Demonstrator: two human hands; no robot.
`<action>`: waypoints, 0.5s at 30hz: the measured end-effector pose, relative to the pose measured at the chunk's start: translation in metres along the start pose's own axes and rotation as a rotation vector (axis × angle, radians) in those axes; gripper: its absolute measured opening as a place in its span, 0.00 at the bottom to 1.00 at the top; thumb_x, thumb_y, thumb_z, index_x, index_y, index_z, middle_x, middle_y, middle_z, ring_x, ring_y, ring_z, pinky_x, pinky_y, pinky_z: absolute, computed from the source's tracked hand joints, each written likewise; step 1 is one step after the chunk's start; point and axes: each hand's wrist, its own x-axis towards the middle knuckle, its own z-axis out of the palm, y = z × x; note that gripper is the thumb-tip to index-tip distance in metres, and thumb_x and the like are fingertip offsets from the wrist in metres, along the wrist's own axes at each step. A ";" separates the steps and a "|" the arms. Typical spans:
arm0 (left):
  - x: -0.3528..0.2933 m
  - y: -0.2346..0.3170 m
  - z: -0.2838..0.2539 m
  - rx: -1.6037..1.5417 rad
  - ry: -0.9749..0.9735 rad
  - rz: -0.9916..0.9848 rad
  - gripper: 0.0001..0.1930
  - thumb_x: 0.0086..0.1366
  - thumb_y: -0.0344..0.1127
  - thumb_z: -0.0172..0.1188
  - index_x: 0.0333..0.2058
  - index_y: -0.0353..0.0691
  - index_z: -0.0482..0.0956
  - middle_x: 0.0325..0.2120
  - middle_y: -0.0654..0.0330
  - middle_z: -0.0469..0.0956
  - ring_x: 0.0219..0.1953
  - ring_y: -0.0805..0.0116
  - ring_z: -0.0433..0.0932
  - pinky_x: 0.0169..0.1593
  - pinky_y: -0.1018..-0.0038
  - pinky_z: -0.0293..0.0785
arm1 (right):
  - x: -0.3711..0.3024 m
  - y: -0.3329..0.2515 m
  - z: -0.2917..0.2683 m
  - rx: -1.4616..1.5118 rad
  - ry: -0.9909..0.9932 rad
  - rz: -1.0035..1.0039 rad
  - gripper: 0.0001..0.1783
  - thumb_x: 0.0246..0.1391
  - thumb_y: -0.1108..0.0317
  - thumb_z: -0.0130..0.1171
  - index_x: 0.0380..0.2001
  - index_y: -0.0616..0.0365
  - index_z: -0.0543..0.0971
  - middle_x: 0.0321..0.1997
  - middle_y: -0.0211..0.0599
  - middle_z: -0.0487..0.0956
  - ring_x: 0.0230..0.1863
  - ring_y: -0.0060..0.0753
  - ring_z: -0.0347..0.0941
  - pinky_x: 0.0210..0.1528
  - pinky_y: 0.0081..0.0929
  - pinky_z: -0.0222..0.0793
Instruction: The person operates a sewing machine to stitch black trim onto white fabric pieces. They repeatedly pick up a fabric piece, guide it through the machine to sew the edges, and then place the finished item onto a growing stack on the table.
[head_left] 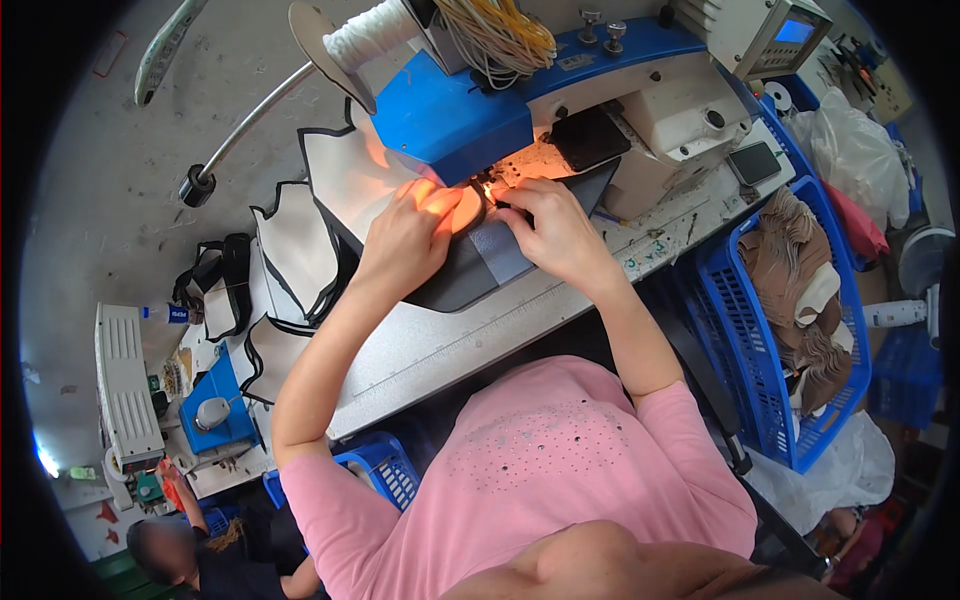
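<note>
Under the lit needle area of a blue and white sewing machine (455, 115), both my hands work at a small curved piece with a black edge (468, 212). My left hand (408, 230) is closed on its left side, fingertips in the orange light. Close to the needle, my right hand (555, 228) pinches the black edging at the right. The fingertips hide part of the piece. A flat dark grey sheet (445, 288) with a lighter grey patch (500, 252) lies below my hands on the machine bed.
Pale panels with black binding (295, 245) are spread to the left. A thread cone (370, 35) stands above the machine. Blue baskets (790, 440) at the right hold stacked brown pieces (790, 270). Another person (235, 555) sits by a second machine (215, 410) at the lower left.
</note>
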 end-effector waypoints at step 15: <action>-0.005 0.011 -0.002 0.086 0.007 -0.148 0.13 0.53 0.26 0.51 0.39 0.39 0.77 0.38 0.50 0.71 0.39 0.52 0.71 0.42 0.64 0.69 | -0.013 0.009 -0.007 -0.017 0.087 -0.020 0.06 0.44 0.74 0.55 0.27 0.62 0.79 0.25 0.39 0.73 0.30 0.42 0.70 0.38 0.33 0.61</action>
